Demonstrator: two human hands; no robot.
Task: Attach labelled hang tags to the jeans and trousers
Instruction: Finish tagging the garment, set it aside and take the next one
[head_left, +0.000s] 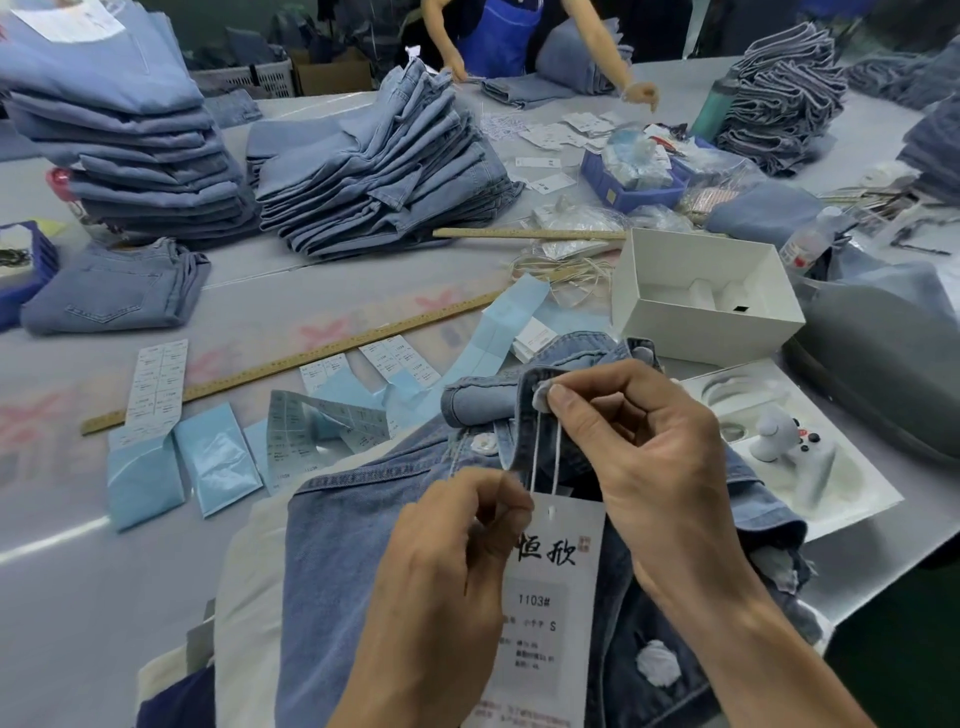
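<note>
2 hands (457, 561) (644, 441) pinching tag string (545, 457), hang tag (550, 597) below fingertips (558, 397) — over jeans (353, 561)

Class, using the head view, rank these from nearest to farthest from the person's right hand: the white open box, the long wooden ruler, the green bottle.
From the right hand:
1. White open box, just beyond it, slightly right.
2. Long wooden ruler, out to the left across the table.
3. Green bottle, far back on the right.

Right hand (644, 431): pinches white string (544, 457) at jeans (363, 561) waistband
Left hand (447, 566): pinches hang tag (550, 597) top edge
Tag: hangs below string, printed 1103#
</note>
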